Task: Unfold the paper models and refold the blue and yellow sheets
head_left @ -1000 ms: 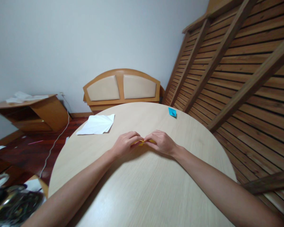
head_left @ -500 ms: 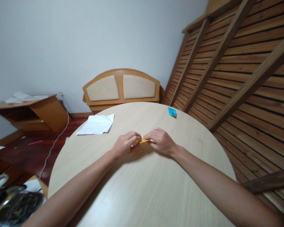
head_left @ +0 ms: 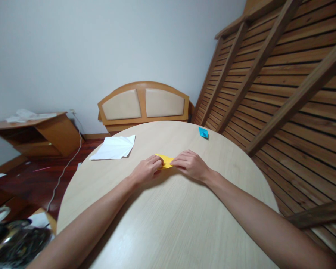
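A folded piece of yellow paper [head_left: 167, 162] is between my two hands, over the middle of the round table [head_left: 168, 220]. My left hand [head_left: 148, 169] is closed on its left end, fingers curled over the paper. At the right end, my right hand [head_left: 190, 164] pinches the paper's edge with thumb and fingertips. The paper's broad face shows, and its outer ends are partly hidden by my fingers. Farther back on the table, to the right, lies a small blue folded-paper piece [head_left: 203, 132], touched by neither hand.
White paper sheets [head_left: 113, 147] lie at the table's left rear. Behind the table stands a wooden headboard [head_left: 143, 101] with cream panels. A slatted wooden frame [head_left: 268, 82] leans along the right. On the left are a low cabinet [head_left: 56, 134] and a cable [head_left: 62, 175].
The yellow paper has turned from nearly edge-on to showing its flat face. My left hand has shifted slightly left and both hands keep their hold.
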{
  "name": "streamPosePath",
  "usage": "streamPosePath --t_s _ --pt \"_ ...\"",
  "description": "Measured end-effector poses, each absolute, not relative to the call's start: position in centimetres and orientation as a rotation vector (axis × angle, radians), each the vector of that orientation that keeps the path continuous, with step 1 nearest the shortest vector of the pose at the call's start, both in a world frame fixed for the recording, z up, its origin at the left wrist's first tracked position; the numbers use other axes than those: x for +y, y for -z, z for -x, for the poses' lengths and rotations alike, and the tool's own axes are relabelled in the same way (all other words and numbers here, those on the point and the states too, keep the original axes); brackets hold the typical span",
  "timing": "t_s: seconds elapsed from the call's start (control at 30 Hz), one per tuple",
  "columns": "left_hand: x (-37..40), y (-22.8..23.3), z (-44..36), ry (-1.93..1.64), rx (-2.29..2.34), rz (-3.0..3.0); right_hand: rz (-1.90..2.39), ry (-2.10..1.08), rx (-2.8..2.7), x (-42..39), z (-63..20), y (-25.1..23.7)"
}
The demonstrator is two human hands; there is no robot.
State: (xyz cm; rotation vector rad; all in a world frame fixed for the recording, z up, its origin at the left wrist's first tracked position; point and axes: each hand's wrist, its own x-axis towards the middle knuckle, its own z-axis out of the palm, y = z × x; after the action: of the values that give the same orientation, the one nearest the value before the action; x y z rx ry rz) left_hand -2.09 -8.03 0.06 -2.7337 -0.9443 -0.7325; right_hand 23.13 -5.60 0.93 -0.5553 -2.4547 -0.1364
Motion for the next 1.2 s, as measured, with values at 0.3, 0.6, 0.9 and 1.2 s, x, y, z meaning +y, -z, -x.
streamPosePath --t_s 0.3,0.6,0.9,1.2 --pt "-7.6 0.8 2.2 0.518 -1.085 2.830 0.540 -0.057 -2.666 -5.1 -23.6 -0.4" --pt "-8.1 0.4 2.3 0.503 -1.025 3.007 0.637 -0.258 -2.737 -5.4 -24.0 -0.7" --pt "-7.7 0.5 2.5 0.507 -0.973 3.058 0.619 -0.287 -2.702 -5.6 -23.6 -0.3" --pt "-8.0 -0.4 2.3 0.422 -1.053 2.913 0.613 -0.419 -2.679 -5.9 -23.4 -0.6"
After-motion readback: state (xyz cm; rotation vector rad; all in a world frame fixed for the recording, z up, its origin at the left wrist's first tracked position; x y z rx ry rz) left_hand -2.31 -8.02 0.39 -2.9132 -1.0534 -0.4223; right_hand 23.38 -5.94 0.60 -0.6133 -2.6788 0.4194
